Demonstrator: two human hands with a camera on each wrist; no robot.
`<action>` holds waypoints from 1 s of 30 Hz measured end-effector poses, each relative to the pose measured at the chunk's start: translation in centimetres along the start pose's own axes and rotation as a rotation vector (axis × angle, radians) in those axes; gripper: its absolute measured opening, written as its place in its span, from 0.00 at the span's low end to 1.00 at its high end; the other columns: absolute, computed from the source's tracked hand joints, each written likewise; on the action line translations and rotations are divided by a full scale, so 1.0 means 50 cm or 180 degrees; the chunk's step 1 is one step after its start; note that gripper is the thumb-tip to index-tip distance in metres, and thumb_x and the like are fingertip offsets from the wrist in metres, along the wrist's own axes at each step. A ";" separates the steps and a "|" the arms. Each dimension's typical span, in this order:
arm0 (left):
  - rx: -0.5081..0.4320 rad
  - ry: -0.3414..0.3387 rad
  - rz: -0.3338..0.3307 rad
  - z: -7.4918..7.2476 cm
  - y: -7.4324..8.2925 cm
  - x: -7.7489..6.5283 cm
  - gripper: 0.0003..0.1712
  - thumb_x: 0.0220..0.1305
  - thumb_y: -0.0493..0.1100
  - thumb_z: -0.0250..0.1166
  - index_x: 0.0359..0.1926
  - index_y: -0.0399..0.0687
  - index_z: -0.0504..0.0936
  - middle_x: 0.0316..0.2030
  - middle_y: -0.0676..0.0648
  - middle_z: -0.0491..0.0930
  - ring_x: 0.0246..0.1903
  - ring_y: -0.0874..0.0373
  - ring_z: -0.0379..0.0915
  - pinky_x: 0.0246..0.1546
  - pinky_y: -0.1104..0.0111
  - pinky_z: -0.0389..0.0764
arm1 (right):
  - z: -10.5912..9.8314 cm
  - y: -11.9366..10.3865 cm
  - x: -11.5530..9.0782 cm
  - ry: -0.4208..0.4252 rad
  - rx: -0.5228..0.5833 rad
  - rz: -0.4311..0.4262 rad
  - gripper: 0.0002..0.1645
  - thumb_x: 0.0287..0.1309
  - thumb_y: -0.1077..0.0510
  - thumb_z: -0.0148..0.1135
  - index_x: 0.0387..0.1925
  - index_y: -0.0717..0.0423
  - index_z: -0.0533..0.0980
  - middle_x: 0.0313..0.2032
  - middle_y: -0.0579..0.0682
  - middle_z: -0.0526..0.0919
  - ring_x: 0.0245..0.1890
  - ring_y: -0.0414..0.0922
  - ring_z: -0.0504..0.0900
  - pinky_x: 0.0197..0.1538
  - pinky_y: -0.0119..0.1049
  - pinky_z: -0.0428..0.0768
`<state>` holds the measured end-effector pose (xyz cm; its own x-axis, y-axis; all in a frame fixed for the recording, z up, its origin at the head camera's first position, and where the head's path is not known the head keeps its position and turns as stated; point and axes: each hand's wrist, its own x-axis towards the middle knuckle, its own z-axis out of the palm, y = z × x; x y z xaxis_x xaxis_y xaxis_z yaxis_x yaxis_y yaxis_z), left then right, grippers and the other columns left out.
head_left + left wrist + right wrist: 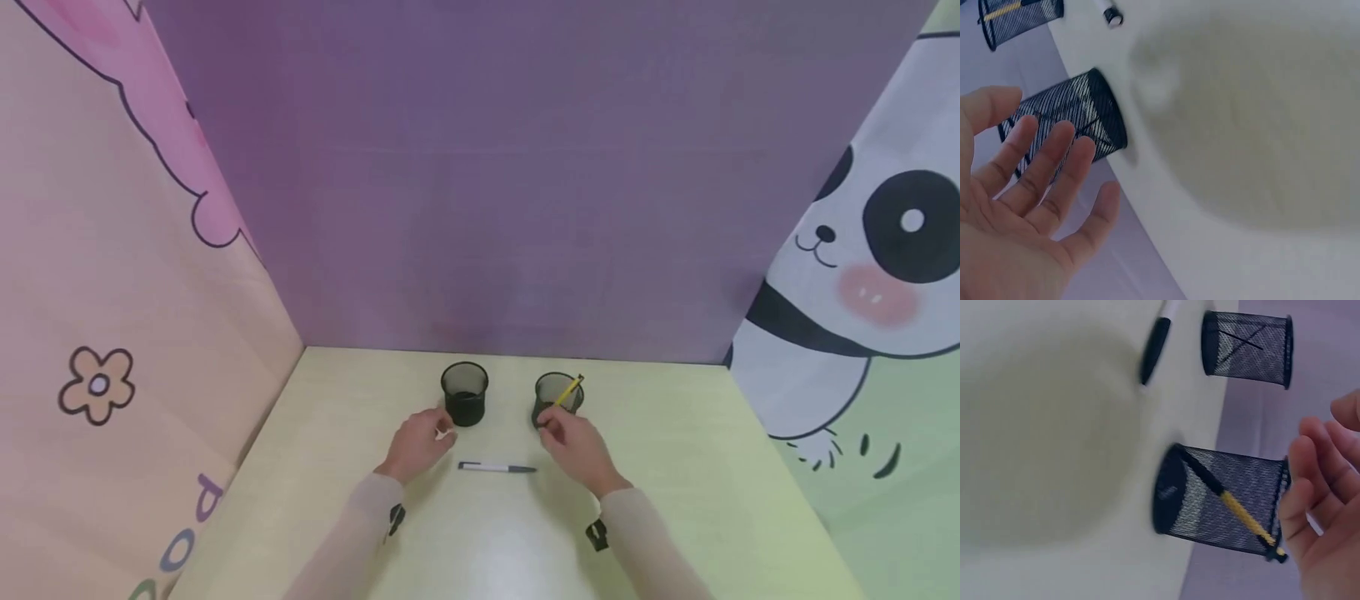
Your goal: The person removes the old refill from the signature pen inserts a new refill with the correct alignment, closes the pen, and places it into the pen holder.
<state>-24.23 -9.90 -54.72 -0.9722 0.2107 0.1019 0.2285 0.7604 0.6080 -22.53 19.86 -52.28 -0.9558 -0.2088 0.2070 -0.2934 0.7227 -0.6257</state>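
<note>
Two black mesh pen cups stand upright on the table. Near the left cup (pixel 465 410), my left hand (pixel 417 443) is held with its fingers apart and relaxed, gripping nothing in the left wrist view. My right hand (pixel 579 446) is close to the rim of the right cup (pixel 1200 487), its fingers loosely bent around nothing. A yellow and black pen (pixel 1242 514) leans inside that right cup, its end poking out over the rim. Between the hands and closer to me, a white pen (pixel 495 467) with a dark end lies flat on the table.
The pale yellow table (pixel 337 392) ends at a purple back wall (pixel 480 208). A pinkish panel (pixel 150 333) with a flower drawing rises on the left, and a panda-print panel (pixel 885 467) on the right.
</note>
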 end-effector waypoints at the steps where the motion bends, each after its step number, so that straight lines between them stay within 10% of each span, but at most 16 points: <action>1: -0.0017 -0.0042 0.0015 0.006 0.000 -0.002 0.08 0.65 0.45 0.70 0.43 0.49 0.84 0.40 0.49 0.86 0.38 0.56 0.80 0.38 0.61 0.81 | 0.007 0.007 -0.002 -0.0048 0.0062 0.0051 0.09 0.64 0.57 0.66 0.45 0.51 0.81 0.29 0.39 0.83 0.28 0.35 0.77 0.36 0.32 0.77; 15: 0.0211 -0.0411 0.0321 0.082 -0.004 -0.011 0.22 0.58 0.54 0.75 0.53 0.55 0.86 0.46 0.49 0.85 0.47 0.52 0.77 0.48 0.50 0.77 | 0.086 0.081 -0.035 -0.0299 0.0953 0.0894 0.11 0.63 0.56 0.68 0.45 0.56 0.80 0.34 0.48 0.84 0.32 0.42 0.80 0.37 0.36 0.79; 21: 0.0375 -0.0403 0.0389 0.107 0.004 -0.017 0.26 0.55 0.56 0.76 0.55 0.61 0.84 0.45 0.51 0.84 0.46 0.52 0.73 0.45 0.51 0.72 | 0.102 0.081 -0.044 -0.0324 0.0859 0.1032 0.10 0.61 0.57 0.69 0.43 0.53 0.80 0.39 0.46 0.85 0.42 0.42 0.81 0.50 0.42 0.80; 30: 0.0410 -0.0286 0.0351 0.117 0.029 -0.033 0.21 0.53 0.50 0.77 0.50 0.56 0.87 0.47 0.49 0.83 0.51 0.46 0.73 0.56 0.34 0.69 | 0.116 0.078 -0.048 -0.0402 0.0665 0.0982 0.12 0.58 0.58 0.71 0.43 0.51 0.79 0.35 0.47 0.81 0.36 0.42 0.76 0.42 0.37 0.75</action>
<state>-21.99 -5.54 -58.59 -0.9338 0.3468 0.0881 0.3436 0.8007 0.4907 -21.51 19.35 -59.56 -0.9907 -0.0915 -0.1008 0.0230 0.6173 -0.7864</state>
